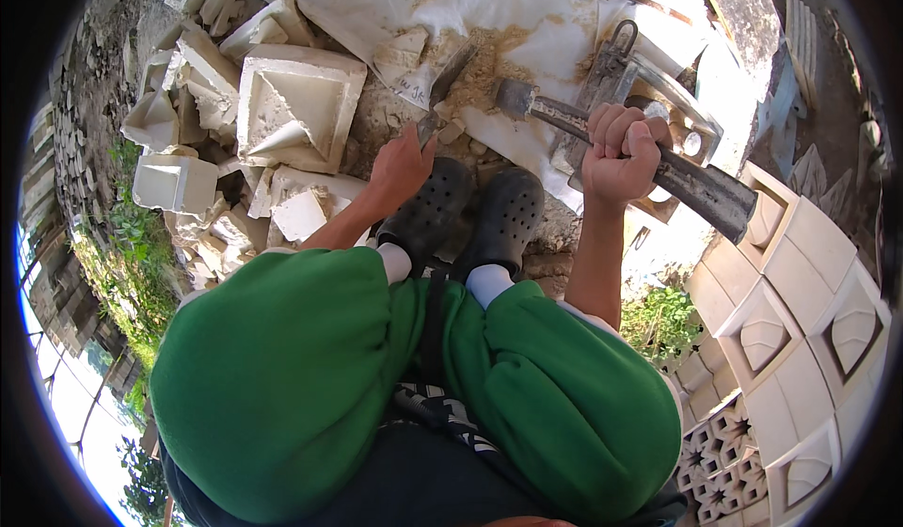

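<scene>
Two hands, right hand [621,155] gripping hammer [602,136], head up-left

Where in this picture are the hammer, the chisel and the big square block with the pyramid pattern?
hammer [658,165]: head view, on its handle beside the right hand.
chisel [444,85]: head view, on its blade above the left hand.
square block [299,103]: head view, on its moulded face.

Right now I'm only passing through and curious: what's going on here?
A person in green trousers squats over sandy white sheeting. Their left hand holds a thin metal chisel angled into the sand, while the right hand grips a heavy dark metal hammer. Broken pale plaster blocks lie piled to the left.
</scene>
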{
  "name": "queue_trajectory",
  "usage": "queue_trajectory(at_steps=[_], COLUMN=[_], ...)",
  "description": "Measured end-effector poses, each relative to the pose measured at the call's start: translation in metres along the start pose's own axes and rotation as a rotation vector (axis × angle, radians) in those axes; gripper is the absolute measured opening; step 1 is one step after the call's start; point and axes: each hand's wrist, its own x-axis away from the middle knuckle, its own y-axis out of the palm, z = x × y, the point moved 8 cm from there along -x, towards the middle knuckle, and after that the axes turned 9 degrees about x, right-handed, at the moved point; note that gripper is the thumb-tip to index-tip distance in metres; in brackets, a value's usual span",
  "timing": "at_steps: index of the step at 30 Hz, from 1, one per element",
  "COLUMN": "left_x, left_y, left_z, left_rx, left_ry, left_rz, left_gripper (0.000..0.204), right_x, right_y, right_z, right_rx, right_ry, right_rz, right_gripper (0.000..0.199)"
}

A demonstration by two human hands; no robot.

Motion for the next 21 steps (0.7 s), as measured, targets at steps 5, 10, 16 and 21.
queue_trajectory(at_steps=[5, 10, 16, 21], left_x=[0.005, 0.017, 0.008, -0.006], left_y=[-0.016, -0.015, 0.000, 0.004], left_z=[0.012, -0.002, 0.006, 0.027], left_rx=[0.013, -0.004, 0.015, 0.030], left_ry=[-0.016, -0.077, 0.004, 0.090], left_rz=[0.005, -0.003, 0.012, 0.036], left_gripper=[0.039, 0.042, 0.039, 0.037], right_x=[0.005, 0.022, 0.031, 0.021], right_y=[-0.019, -0.033, 0.008, 0.028], right_z=[-0.031, -0.019, -0.012, 0.003], right_rx=[0.032, 0.168, 0.227, 0.250], right_ry=[-0.049, -0.045, -0.161, -0.159], right_rz=[0.000, 0.107, -0.030, -0.057], right_gripper=[0.025, 0.024, 0.021, 0.022])
